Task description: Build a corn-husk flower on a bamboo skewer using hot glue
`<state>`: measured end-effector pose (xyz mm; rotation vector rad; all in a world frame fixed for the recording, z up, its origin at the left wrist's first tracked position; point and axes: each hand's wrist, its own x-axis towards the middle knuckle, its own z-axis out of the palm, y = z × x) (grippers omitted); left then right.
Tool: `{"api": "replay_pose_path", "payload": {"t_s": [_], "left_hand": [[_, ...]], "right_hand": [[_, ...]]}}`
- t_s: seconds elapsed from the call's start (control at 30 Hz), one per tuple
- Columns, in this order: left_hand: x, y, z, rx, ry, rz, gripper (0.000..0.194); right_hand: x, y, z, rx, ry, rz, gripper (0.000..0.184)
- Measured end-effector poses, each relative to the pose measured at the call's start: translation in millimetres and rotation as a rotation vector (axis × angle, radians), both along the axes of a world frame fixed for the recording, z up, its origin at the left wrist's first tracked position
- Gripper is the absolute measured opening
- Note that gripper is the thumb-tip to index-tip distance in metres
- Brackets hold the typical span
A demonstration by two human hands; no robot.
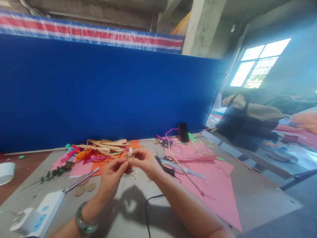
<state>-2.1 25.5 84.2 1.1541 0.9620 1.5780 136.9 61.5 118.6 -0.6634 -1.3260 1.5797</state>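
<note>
My left hand [112, 177] and my right hand [145, 162] meet above the grey table [257, 198]. Both pinch a small pale strip [129, 152] that stands up between their fingertips. The left wrist wears a green bangle [83, 224]. Just beyond the hands lies a pile of dried straw-coloured leaves [106, 145] on an orange sheet [135, 144]. A black cable [148, 211] runs under my right forearm.
Pink paper sheets [218, 185] cover the table's right side, with a black phone [183, 132] propped at the blue wall. A white power strip [41, 215], a green sprig [56, 172], round card discs [85, 189] and colourful pipe cleaners [74, 153] lie left. A dark bag [247, 125] sits right.
</note>
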Motion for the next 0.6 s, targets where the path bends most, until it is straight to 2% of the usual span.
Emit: {"api": "replay_pose_path", "payload": {"t_s": [0.1,0.3,0.6], "left_hand": [[-0.8,1.1,-0.3,0.005,0.013,-0.002,0.019],[-1.8,-0.4,-0.6,-0.006,0.036,-0.008,0.02],[-2.3,-0.3,-0.2,-0.006,0.036,-0.054,0.019]], "right_hand": [[1.0,0.7,-0.4,0.022,-0.003,-0.039,0.027],[3.5,0.4,4.8,0.165,-0.085,-0.121,0.025],[5.8,-1.1,8.8,0.196,-0.134,-0.116,0.026]]}}
